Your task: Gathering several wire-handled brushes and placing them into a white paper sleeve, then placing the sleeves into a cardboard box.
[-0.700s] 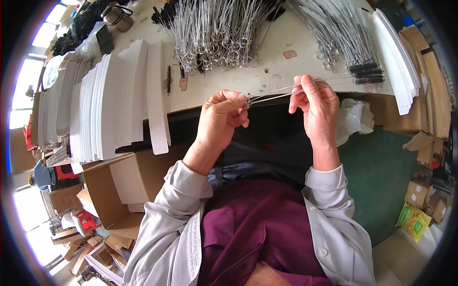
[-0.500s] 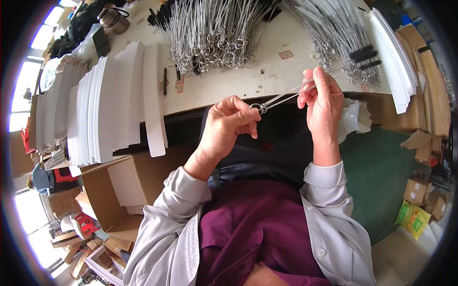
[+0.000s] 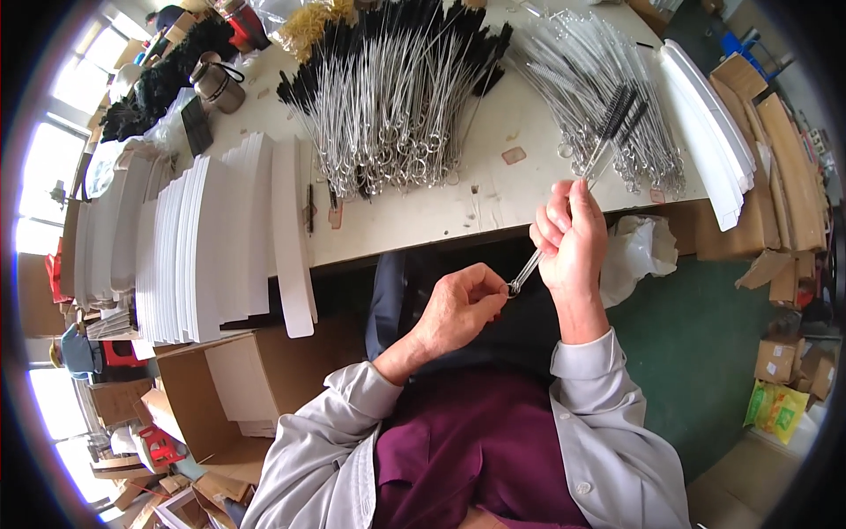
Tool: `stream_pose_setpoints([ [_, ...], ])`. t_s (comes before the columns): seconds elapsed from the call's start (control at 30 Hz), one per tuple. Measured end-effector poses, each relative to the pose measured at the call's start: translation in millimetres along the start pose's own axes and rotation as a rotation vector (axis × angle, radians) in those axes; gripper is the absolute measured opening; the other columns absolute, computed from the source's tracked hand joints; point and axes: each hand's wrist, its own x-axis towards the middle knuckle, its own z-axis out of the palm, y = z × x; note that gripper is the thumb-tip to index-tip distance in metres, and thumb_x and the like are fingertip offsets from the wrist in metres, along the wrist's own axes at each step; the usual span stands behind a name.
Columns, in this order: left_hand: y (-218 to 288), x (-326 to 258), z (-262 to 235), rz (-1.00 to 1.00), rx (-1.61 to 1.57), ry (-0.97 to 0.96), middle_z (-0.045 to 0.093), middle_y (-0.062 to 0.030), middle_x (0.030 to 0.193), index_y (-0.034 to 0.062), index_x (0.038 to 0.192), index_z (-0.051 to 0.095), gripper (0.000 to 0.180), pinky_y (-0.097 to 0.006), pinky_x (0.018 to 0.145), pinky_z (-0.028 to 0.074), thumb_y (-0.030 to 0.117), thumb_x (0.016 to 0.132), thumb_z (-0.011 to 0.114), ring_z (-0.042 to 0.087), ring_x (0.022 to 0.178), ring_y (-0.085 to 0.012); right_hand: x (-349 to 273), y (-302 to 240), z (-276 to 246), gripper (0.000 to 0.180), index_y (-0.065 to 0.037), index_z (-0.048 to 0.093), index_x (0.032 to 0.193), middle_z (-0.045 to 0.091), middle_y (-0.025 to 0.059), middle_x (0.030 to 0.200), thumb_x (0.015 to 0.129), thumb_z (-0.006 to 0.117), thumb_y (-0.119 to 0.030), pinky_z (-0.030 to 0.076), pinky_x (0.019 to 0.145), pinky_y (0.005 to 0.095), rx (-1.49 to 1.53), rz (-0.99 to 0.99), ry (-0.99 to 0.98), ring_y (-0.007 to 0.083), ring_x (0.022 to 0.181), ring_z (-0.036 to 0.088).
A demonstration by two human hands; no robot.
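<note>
Between my two hands are a few thin wire-handled bottle brushes [image 3: 528,268], slanting up to the right, with black bristle heads at the far end. My left hand [image 3: 460,310] pinches them at the ring end. Higher up, my right hand [image 3: 575,247] is closed around their shafts. The bristle heads overlap a pile of pale-bristled brushes [image 3: 577,75] on the table. Left of that lies a large heap of black-bristled brushes [image 3: 388,115], their ring ends toward me.
Stacks of folded white card strips [image 3: 189,256] stand along the table's left side, with more white strips [image 3: 705,132] at its right edge. A steel flask [image 3: 217,84] stands at the far left. Below the table are an open cardboard box [image 3: 225,388] and a white plastic bag [image 3: 639,260].
Both hands have come down lower in the view, still on the brushes, which now tilt more steeply. The whole view has shifted, so more of the table's far side shows.
</note>
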Motion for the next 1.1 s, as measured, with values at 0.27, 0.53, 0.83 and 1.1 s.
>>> stream_pose_setpoints([
  [0.27, 17, 8, 7, 0.21, 0.098, -0.07, 0.069, -0.0054, 0.102, -0.0023, 0.122, 0.063, 0.026, -0.027, 0.088, 0.052, 0.014, 0.102, 0.064, 0.064, 0.096, -0.0098, -9, 4, -3, 0.04, -0.012, 0.049, 0.085, 0.034, -0.0056, 0.061, 0.11, 0.045, -0.044, 0.02, 0.04, 0.0243, 0.052, -0.009, 0.042, 0.0062, 0.045, 0.026],
  [0.53, 20, 11, 11, 0.062, 0.154, -0.002, 0.066, -0.0031, 0.077, -0.0007, 0.101, 0.067, 0.018, -0.025, 0.062, 0.053, 0.015, 0.105, 0.058, 0.063, 0.067, -0.0086, -14, 5, -16, 0.039, -0.011, 0.052, 0.09, 0.041, -0.0028, 0.065, 0.111, 0.044, -0.043, 0.035, 0.044, 0.026, 0.139, 0.021, 0.007, 0.0093, 0.05, 0.04],
  [0.83, 25, 13, -14, 0.052, 0.229, 0.067, 0.064, -0.0022, 0.071, -0.0001, 0.094, 0.069, 0.019, -0.024, 0.055, 0.05, 0.013, 0.103, 0.058, 0.061, 0.06, -0.0082, -41, -14, -38, 0.019, 0.002, 0.069, 0.1, 0.071, 0.0118, 0.088, 0.1, 0.066, -0.018, 0.057, 0.071, 0.0335, -1.065, -0.469, -0.086, 0.0217, 0.079, 0.07],
  [1.1, 36, 17, -12, 0.066, 0.367, 0.038, 0.063, -0.0021, 0.068, 0.0006, 0.091, 0.069, 0.017, -0.024, 0.052, 0.049, 0.012, 0.1, 0.059, 0.061, 0.057, -0.0081, -50, -46, -30, 0.03, -0.002, 0.068, 0.109, 0.067, 0.011, 0.107, 0.084, 0.079, -0.015, 0.049, 0.1, 0.0461, -1.528, -0.913, -0.384, 0.031, 0.108, 0.063],
])
